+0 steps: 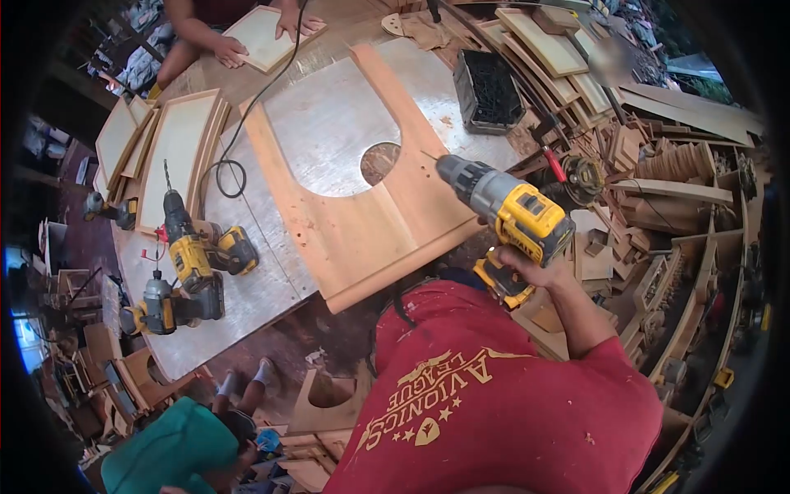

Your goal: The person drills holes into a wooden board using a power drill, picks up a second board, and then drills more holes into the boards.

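My right hand [533, 270] is wrapped round the grip of a yellow and black cordless drill [527, 216]. The drill's thin bit points up and left, its tip over the right arm of a wooden panel [354, 235], near some small dark holes. This panel has a deep U-shaped cutout and lies flat on the work table [321, 103], its near edge close to my body. My left hand is out of view.
More cordless drills [193, 255] stand on the table's left side, beside stacked framed panels [177, 156]. A black crate of screws [487, 90] sits at the back right. Across the table, another person's hands [230, 51] rest on a framed board. Someone in green [169, 449] is at lower left.
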Available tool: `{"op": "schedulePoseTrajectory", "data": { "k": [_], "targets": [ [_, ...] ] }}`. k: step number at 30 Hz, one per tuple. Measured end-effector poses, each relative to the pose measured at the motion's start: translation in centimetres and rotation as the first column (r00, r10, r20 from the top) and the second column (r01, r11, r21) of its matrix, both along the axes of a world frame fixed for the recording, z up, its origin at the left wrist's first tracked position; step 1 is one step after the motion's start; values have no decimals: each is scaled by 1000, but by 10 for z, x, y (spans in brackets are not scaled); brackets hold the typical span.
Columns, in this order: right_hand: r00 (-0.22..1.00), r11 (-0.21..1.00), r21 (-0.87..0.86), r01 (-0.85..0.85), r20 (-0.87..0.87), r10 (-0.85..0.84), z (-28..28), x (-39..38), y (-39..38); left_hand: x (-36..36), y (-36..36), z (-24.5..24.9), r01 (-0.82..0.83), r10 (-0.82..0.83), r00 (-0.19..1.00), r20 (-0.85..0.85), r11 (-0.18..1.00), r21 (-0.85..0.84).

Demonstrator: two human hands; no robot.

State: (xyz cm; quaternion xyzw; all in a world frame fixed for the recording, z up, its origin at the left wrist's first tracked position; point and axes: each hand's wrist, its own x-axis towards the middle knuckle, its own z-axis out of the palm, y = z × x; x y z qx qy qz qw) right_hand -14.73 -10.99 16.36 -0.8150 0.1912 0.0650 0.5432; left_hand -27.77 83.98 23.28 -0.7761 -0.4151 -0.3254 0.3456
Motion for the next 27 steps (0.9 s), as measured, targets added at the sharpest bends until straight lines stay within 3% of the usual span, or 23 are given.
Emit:
{"op": "schedulePoseTrajectory", "data": {
  "k": [1, 2, 4, 5, 6, 7, 8, 10, 12, 13, 15, 17, 18, 20, 21, 23, 25, 27],
  "targets": [
    [999, 1000, -1, 25, -29, -25, -7, 0, -11, -18, 7, -47, 73, -58, 994, -90, 983, 169],
    [998, 999, -6, 45, -43, -46, -31, -14, -21, -36, -3, -109, 35, -35, 999, -1, 994, -106],
    [1000, 999, 35, 14, -3, -14, -48, -16, -55, -59, -51, -175, 31, 83, 984, 160, 794, -606],
    [1000, 997, -78, -13, -24, 11, -48, -18, -67, -63, -105, -196, 28, 67, 985, 156, 844, -536],
    [999, 999, 7, -37, -3, 37, -79, -22, -91, -59, -173, -205, -28, 108, 991, 83, 758, -652],
    [998, 998, -40, -45, 37, 47, -68, -17, -94, -89, -169, -268, 159, -87, 985, 146, 776, -610],
    [995, 995, -89, -50, 76, 57, -56, -12, -98, -84, -227, -304, -3, 132, 977, 168, 793, -609],
    [995, 997, -7, -81, 55, 82, -87, -15, -128, -58, -364, -300, 78, 73, 985, 159, 633, -770],
    [986, 992, 73, -104, -122, 113, -77, -11, -146, -19, -493, -279, 227, -83, 974, 211, 373, -900],
    [990, 989, 94, -117, -74, 124, -81, -11, -155, 1, -550, -266, 301, -148, 951, 272, 238, -923],
    [993, 982, 148, -114, 61, 106, -71, -3, -161, 24, -618, -309, 601, -172, 797, 579, 124, -790],
    [992, 976, 182, -118, -31, 125, -73, 1, -175, 68, -691, -247, 589, -593, 693, 409, 138, -796],
    [988, 968, 237, -83, -110, 112, -66, 3, -178, 91, -708, -240, 701, -704, 533, 469, 57, -711],
    [985, 972, 169, -166, 64, 157, -84, 4, -189, 141, -748, -209, 772, -791, 432, 433, 76, -631],
    [973, 971, 133, -198, 149, 178, -91, 5, -193, 166, -766, -202, 760, -791, 398, 465, 0, -650],
    [993, 968, 223, -120, 49, 112, -73, 3, -192, 204, -800, -190, 598, -889, 119, 443, -292, -747],
    [997, 955, 287, -73, 28, 68, -65, 5, -196, 227, -838, -179, 418, -934, -174, 312, -357, -836],
    [997, 939, 339, -57, 66, 36, -65, 2, -201, 254, -841, -209, 489, -915, -350, 202, -362, -793]
  ]
}}
